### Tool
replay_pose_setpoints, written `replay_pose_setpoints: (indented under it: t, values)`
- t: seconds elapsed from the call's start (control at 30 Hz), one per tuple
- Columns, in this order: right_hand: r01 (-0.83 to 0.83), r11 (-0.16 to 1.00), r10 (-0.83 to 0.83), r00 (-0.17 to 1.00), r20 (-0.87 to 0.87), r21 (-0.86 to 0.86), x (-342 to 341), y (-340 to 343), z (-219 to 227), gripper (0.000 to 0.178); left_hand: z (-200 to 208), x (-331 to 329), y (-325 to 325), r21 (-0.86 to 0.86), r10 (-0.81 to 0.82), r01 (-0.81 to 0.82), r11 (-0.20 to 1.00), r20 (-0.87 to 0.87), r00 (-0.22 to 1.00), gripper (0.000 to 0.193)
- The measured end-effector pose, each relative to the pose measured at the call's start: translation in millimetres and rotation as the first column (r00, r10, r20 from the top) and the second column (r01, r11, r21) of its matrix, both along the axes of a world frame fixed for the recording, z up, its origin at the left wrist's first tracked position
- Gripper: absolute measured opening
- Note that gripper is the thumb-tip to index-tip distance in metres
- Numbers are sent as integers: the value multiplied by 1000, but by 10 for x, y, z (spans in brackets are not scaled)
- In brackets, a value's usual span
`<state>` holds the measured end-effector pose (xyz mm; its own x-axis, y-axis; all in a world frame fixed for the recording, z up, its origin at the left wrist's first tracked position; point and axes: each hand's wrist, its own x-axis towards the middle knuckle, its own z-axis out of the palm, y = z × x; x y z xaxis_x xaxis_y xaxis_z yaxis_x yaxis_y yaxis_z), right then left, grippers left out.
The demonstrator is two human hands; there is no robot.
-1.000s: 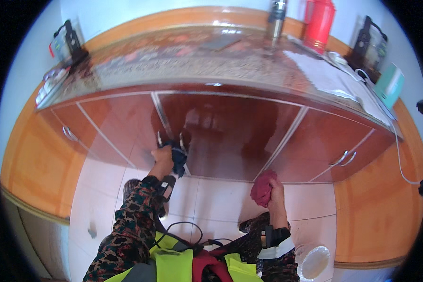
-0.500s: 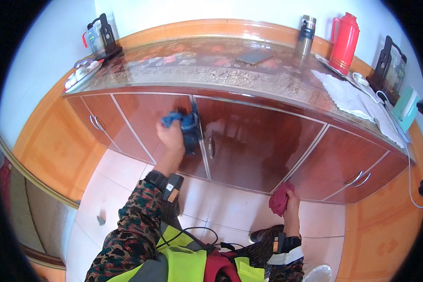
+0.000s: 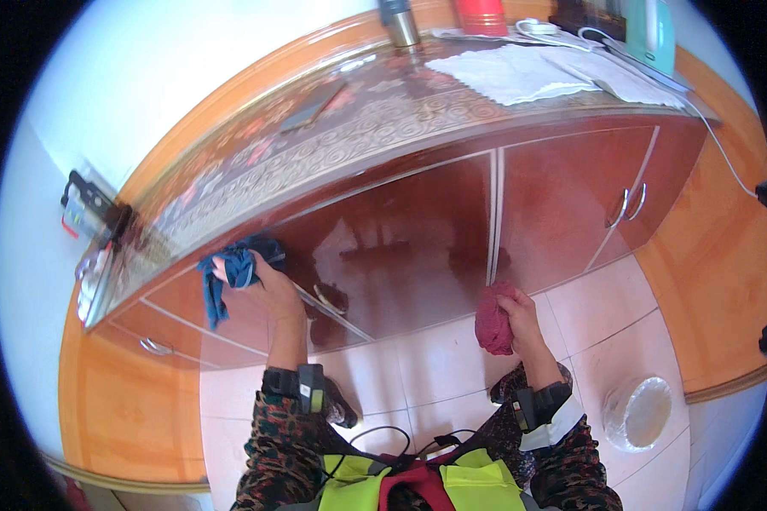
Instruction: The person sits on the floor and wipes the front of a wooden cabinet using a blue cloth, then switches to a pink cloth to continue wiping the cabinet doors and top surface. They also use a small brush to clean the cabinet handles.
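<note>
My left hand (image 3: 273, 289) grips a crumpled blue cloth (image 3: 240, 266) in front of the upper part of the glossy red-brown cabinet (image 3: 392, 243). One end of this cloth hangs down; whether it touches the door I cannot tell. Lower and to the right, my right hand (image 3: 522, 322) holds a bunched dark red cloth (image 3: 493, 319), near the cabinet's lower edge. Its fingers are closed over the cloth. The doors reflect the room, and curved metal handles (image 3: 626, 204) show at the right end.
On the patterned countertop (image 3: 400, 111) lie a dark flat object (image 3: 314, 106) and white cloths (image 3: 520, 72). Behind stand a steel flask (image 3: 403, 25), a red thermos (image 3: 483, 17) and a mint-green appliance (image 3: 650, 34) with a cord. A plastic-lined bin (image 3: 637, 415) is on the tiled floor, right.
My view has swung right and turned, bringing the bin into full view. My left hand with the blue cloth has shifted left along the cabinet. Both cloths stay held.
</note>
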<state>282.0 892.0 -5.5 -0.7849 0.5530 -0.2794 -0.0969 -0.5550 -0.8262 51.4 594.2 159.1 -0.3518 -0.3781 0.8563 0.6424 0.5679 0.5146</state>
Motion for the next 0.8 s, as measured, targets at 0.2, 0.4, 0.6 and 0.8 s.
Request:
replay_pose_setpoints:
  t: [0.2,0.4,0.6,0.8]
  values:
    - [30,991,-32,999,14,131,63,125,-93,25,118,240,536,-132,154,-150,980,17,988,47]
    - [14,1000,-15,998,-62,-7,205,160,-107,22,-296,375,1379,-372,48,-63,926,-51,998,61]
    - [151,979,-166,980,-106,-136,298,255,-126,20,-270,755,1967,-741,-384,411,532,222,896,87]
    - [509,817,-551,827,-108,-269,493,502,-113,19,-295,642,2319,-879,-566,296,374,36,823,66]
